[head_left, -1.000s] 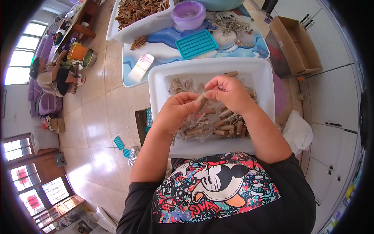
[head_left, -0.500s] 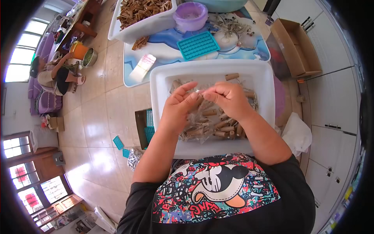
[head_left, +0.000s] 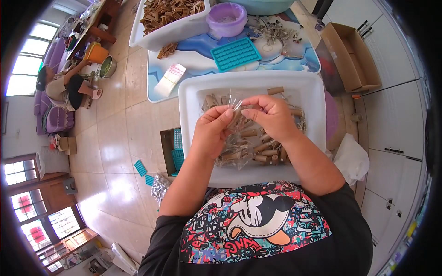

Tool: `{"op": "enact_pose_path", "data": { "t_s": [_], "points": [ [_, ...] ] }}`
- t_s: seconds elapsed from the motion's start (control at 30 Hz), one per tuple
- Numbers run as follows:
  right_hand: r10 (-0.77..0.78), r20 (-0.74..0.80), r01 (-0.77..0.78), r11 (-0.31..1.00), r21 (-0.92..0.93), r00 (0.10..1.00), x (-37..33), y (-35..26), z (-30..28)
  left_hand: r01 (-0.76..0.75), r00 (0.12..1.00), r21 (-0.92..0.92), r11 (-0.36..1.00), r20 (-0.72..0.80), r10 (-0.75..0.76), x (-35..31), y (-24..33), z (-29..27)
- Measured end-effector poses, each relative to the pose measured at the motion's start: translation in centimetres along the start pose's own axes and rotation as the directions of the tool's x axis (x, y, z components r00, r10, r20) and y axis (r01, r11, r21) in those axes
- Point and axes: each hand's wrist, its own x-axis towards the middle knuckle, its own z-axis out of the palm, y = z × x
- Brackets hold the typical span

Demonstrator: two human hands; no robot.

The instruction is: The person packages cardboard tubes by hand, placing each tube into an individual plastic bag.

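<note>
Over a white plastic tub [head_left: 182, 115] my two hands meet at their fingertips. My left hand [head_left: 209, 131] is closed, its thumb and fingers pinching a clear plastic bag [head_left: 230, 96]. Several thin white strips [head_left: 236, 104] stick up at its fingertips; whether they are inside the bag I cannot tell. Close beside it, my right hand [head_left: 275, 119] is closed too, thumb against forefinger; what lies between them is hidden. Below the hands, the tub holds brown tube-shaped pieces [head_left: 269, 152], several of them in clear plastic bags [head_left: 237, 158].
Behind the tub, a blue patterned table [head_left: 193, 46] carries a teal moulded tray [head_left: 235, 54], a stack of white packets [head_left: 170, 79], a purple basin [head_left: 225, 20] and a bin of brown pieces [head_left: 172, 16]. A cardboard box [head_left: 352, 60] stands right. Another person [head_left: 60, 87] sits far left.
My left fingers, spread before, have closed into a pinch. The thin white strips now stand up between my hands. The seated person's arm has shifted slightly.
</note>
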Motion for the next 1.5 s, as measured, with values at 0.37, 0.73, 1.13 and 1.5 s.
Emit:
{"op": "enact_pose_path", "data": {
  "t_s": [0.37,0.73,1.13,1.5],
  "points": [
    [-0.067,-0.074,0.072,0.995,0.065,0.995,0.6,1.2,-0.6,0.077,0.992,0.020,0.997,-0.101,-0.075,-0.2,-0.2,-0.9],
    [-0.061,0.073,0.061,0.998,-0.007,0.995,0.2,0.5,-0.8,0.006,0.999,0.287,0.958,0.045,-0.020,0.0,2.3,1.0],
    [-0.061,0.059,0.067,0.992,-0.105,0.996,0.4,0.8,-0.8,-0.177,0.979,0.363,0.915,-0.028,0.201,0.4,1.0,1.7],
    [-0.613,-0.163,0.493,0.742,-0.455,0.773,0.1,-0.3,0.2,-0.235,0.963,0.385,0.892,-0.030,0.267,0.1,0.3,2.2]
  ]
}}
